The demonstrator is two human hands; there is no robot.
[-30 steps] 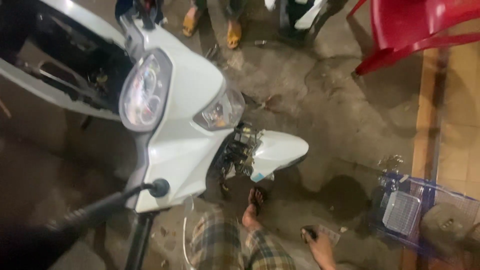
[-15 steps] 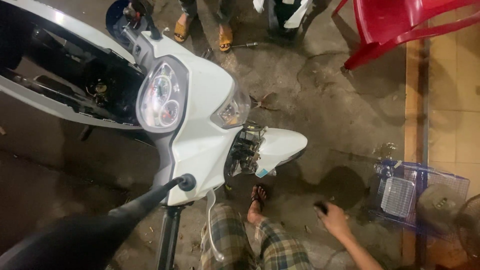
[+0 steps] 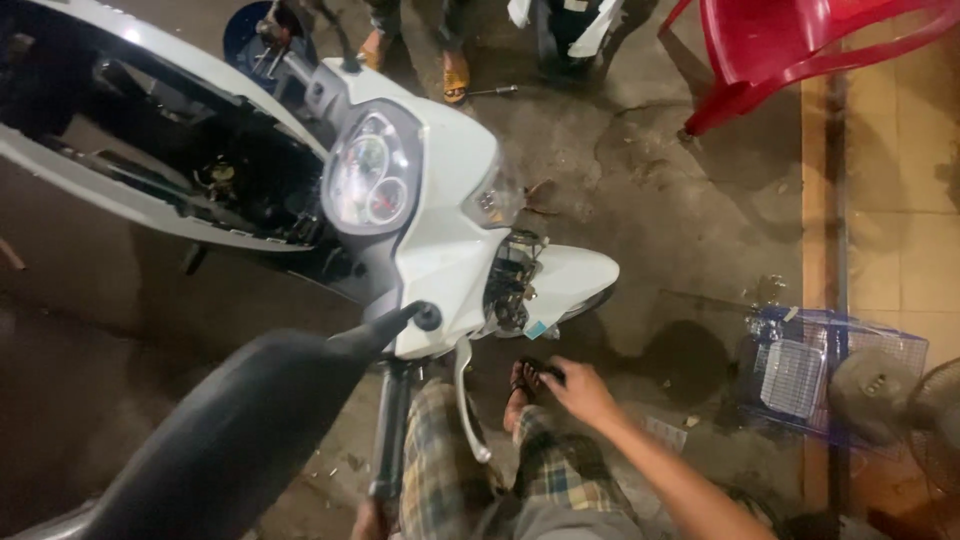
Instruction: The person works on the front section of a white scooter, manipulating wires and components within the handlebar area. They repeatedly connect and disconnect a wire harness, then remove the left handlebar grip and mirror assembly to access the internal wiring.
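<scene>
A white scooter (image 3: 440,250) stands below me, its round gauges (image 3: 370,185) facing up and its side panel off, so dark wiring (image 3: 230,190) shows. Bare parts sit exposed behind the front fender (image 3: 575,275). My right hand (image 3: 580,390) reaches forward beside my sandalled foot (image 3: 518,385), fingers closed on a small dark object (image 3: 545,372), just below the fender. Only a sliver of my left hand (image 3: 365,520) shows at the bottom edge, at the end of the handlebar (image 3: 390,430). My checked trousers (image 3: 450,470) fill the space between.
A big dark blurred shape (image 3: 230,430) close to the camera covers the lower left. A red plastic chair (image 3: 790,50) stands top right. A blue wire basket (image 3: 820,370) and a fan (image 3: 930,410) sit at right. Another person's sandalled feet (image 3: 455,70) stand beyond the scooter.
My right hand has moved up and left, from the ground near the bottom edge to beside my foot under the fender. The view has shifted, and the scooter now sits further right.
</scene>
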